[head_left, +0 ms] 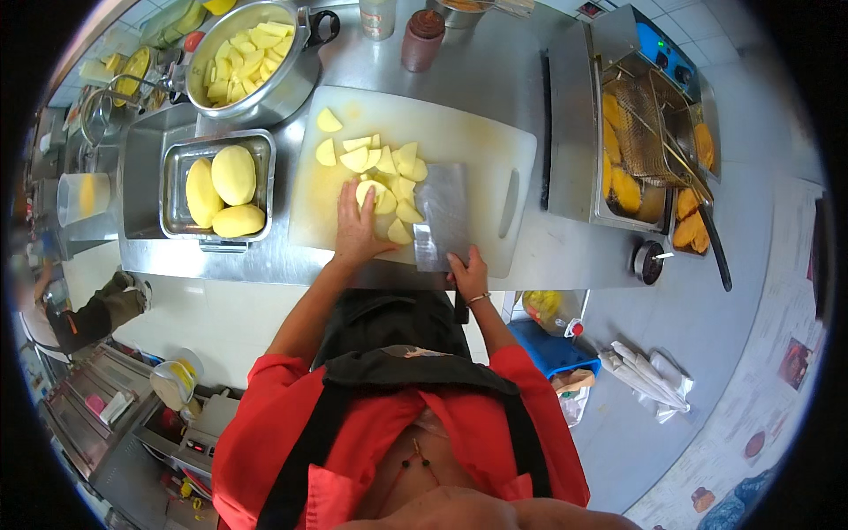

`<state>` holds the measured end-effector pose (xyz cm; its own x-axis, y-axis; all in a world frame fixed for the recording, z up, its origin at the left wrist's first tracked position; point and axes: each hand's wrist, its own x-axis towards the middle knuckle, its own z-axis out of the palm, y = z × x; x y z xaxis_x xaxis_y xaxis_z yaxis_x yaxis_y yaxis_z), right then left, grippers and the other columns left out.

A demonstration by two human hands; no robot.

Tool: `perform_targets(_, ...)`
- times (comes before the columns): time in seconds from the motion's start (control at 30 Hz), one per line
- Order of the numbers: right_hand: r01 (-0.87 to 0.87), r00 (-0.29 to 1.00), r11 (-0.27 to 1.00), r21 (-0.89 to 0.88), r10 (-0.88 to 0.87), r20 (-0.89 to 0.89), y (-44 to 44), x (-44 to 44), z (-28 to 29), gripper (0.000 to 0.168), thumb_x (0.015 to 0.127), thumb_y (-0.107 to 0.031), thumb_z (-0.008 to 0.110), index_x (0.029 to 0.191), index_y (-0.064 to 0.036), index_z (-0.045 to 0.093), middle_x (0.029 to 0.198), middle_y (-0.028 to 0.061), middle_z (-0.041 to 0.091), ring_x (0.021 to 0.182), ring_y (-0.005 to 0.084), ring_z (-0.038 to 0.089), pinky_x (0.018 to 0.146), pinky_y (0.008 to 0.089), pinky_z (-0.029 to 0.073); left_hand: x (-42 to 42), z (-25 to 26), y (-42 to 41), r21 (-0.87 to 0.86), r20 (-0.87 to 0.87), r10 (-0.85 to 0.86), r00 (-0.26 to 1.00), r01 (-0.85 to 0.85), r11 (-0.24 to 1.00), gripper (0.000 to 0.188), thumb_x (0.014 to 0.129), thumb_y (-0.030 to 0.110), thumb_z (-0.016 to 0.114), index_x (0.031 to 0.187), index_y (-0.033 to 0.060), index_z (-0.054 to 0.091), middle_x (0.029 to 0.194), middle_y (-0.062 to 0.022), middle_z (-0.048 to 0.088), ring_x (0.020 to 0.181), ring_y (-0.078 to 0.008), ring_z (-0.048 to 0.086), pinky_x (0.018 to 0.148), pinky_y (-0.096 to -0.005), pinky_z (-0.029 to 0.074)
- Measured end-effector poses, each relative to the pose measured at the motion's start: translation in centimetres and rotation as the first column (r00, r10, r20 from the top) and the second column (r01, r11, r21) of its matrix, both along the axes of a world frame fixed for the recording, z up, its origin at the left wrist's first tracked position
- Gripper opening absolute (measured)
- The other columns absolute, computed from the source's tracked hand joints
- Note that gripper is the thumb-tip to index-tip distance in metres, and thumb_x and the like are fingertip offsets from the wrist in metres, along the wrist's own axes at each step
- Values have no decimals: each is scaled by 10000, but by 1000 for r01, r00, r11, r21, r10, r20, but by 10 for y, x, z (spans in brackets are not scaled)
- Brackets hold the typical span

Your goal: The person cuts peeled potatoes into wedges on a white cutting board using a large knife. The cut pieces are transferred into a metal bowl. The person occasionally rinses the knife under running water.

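Cut pieces of peeled potato lie in a loose cluster on a white plastic cutting board. My left hand grips at the near left of this cluster, its fingertips against a cut potato piece and its thumb stretched to the right. A broad-bladed cleaver is in my right hand, which holds it by the dark handle at the board's near edge. The blade's left side is close against the pieces. Two slices lie apart at the far left.
Whole peeled potatoes sit in a metal tray on the left. Behind it stands a pot of cut potato. A deep fryer with a wire basket stands right; its long handle juts toward me. Another person is at far left.
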<state>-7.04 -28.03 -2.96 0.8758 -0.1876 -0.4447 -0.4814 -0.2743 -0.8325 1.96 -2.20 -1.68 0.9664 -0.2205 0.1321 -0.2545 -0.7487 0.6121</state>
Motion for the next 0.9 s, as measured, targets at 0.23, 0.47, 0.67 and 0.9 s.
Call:
perform_targets(0.23,-61,998,996,72,62,-23,52,30,3,275,887,-176,653,1029,0,497,646,64,591,461,119,567,413,268,452,16,-9,-22,-177,49,85,995,-75,981,1056,553,383,883,1401,40,356,1421,-287,300,1308,-471,292,1076,-522,285)
perform_targets(0.47,-51,996,996,67,46,74,72,28,-8,253,891,-159,639,1034,7,514,666,89,605,467,151,581,443,296,470,11,-16,-53,-348,59,240,969,-206,915,816,651,254,844,1348,79,457,1360,-237,402,1247,-433,371,1043,-495,330)
perform_targets(0.67,-49,993,998,33,45,106,67,18,37,197,891,-125,627,1011,-10,522,632,66,592,476,126,576,434,274,453,0,9,-64,-447,71,193,979,-142,883,756,654,177,839,1314,83,482,1377,-219,398,1261,-433,362,1036,-501,333)
perform_targets(0.9,-84,975,996,25,77,207,102,53,95,289,890,-149,633,1127,-13,539,626,64,616,469,141,586,449,291,473,33,74,-24,-505,224,279,934,-134,853,770,643,180,849,1308,74,475,1377,-233,386,1254,-449,367,1027,-517,337)
